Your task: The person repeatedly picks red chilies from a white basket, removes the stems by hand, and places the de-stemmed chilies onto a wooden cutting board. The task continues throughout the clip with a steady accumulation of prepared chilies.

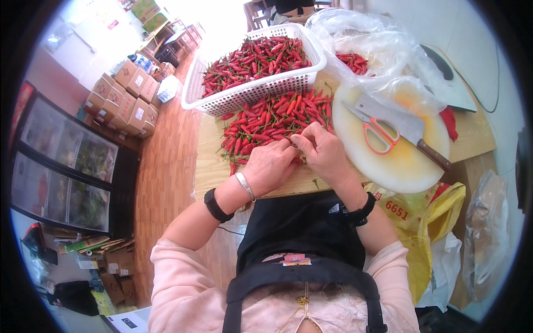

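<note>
Several red chili peppers (275,114) with green stems lie heaped on the wooden table (212,166) in front of me. My left hand (272,164) is curled over the near edge of this heap, its fingers closed around a red chili pepper that they mostly cover. Close against it, my right hand (322,154) has thumb and forefinger drawn together at the left fingertips; what lies between them is hidden. Behind the heap, a white plastic basket (254,98) is filled with more red chilies. A loose green stem (315,183) lies near the table's front edge.
On the right, a round cutting board (354,154) bears orange-handled scissors (381,135) and a cleaver (399,120). Beyond it, a clear plastic bag (366,33) lies by more chilies. A yellow sack (410,237) hangs below. Cardboard boxes (125,100) and a glass-door refrigerator (66,162) stand left.
</note>
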The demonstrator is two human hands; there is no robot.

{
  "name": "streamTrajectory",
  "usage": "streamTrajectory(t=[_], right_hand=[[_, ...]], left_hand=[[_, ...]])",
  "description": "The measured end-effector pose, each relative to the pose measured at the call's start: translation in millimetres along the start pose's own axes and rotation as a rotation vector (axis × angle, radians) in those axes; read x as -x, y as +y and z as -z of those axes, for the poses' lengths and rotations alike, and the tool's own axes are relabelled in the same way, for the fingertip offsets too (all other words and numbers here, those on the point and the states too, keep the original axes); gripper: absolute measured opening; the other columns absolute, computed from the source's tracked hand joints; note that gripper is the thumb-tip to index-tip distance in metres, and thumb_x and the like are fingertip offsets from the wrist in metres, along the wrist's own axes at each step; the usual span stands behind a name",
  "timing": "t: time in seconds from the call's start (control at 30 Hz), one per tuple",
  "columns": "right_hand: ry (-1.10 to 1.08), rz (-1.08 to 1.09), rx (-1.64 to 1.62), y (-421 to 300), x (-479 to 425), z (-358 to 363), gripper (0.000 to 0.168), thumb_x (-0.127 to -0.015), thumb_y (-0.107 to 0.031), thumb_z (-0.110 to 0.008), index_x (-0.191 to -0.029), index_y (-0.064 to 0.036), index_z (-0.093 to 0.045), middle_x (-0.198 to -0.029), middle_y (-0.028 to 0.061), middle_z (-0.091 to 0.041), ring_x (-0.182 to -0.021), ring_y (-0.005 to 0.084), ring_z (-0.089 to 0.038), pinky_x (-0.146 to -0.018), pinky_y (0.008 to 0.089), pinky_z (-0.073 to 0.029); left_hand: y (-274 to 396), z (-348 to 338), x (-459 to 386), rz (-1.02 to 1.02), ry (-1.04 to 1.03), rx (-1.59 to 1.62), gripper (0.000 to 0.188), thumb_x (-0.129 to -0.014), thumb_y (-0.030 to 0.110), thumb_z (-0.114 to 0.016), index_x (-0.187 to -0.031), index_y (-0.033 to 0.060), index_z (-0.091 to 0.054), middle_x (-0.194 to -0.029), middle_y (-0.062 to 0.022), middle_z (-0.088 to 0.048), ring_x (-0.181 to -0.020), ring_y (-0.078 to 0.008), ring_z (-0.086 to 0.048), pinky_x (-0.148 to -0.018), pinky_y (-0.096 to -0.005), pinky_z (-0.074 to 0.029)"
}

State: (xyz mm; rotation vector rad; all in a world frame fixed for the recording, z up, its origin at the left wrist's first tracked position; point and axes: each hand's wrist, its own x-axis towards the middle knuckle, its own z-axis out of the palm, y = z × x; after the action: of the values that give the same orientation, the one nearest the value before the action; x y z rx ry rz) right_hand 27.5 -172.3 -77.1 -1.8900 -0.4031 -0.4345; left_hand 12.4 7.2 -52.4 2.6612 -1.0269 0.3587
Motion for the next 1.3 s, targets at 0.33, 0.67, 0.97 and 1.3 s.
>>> streamTrajectory(t=[0.33,0.67,0.97,1.3], right_hand=[[-0.115,0.057,-0.113,-4,2,2,0.021,-0.096,-0.022,-0.065,-0.085,-0.005,-0.062,-0.072,0.0146,-0.064,-0.067,0.0328,-0.066,-0.059,0.0411,-0.05],[-0.248,-0.054,-0.328,-18,-1,14,0.031,-0.101,-0.025,-0.061,-0.078,-0.004,-0.057,-0.061,0.0088,-0.055,-0.051,0.0145,-0.054,-0.048,0.0324,-0.04],[-0.44,-0.626,-1.427,-40,6,9,0.03,-0.104,-0.029,-0.055,-0.082,-0.009,-0.058,-0.065,0.0027,-0.054,-0.046,0.009,-0.04,-0.045,0.0229,-0.032],[0.001,0.307,0.461,-18,34,9,0.022,-0.092,-0.019,-0.068,-0.11,-0.008,-0.064,-0.081,0.0092,-0.065,-0.063,0.0263,-0.065,-0.054,0.0362,-0.051]], left_hand=[[6,24,-3,0.239,0.157,0.403,0.016,-0.087,0.008,-0.071,-0.1,0.0006,-0.064,-0.088,-0.0126,-0.065,-0.071,-0.022,-0.066,-0.064,-0.0319,-0.053],[13,38,2,0.095,0.18,0.445,0.017,-0.09,0.01,-0.071,-0.103,-0.0001,-0.065,-0.087,-0.0151,-0.065,-0.077,-0.0308,-0.066,-0.069,-0.0359,-0.052],[17,49,22,0.035,0.344,0.632,0.011,-0.095,0.004,-0.064,-0.104,-0.0017,-0.065,-0.08,-0.0058,-0.063,-0.066,-0.0096,-0.06,-0.06,-0.0246,-0.05],[-18,62,76,0.652,0.249,1.147,0.019,-0.105,0.015,-0.052,-0.114,0.0015,-0.062,-0.078,-0.0003,-0.061,-0.062,-0.0052,-0.056,-0.053,-0.0195,-0.046]])
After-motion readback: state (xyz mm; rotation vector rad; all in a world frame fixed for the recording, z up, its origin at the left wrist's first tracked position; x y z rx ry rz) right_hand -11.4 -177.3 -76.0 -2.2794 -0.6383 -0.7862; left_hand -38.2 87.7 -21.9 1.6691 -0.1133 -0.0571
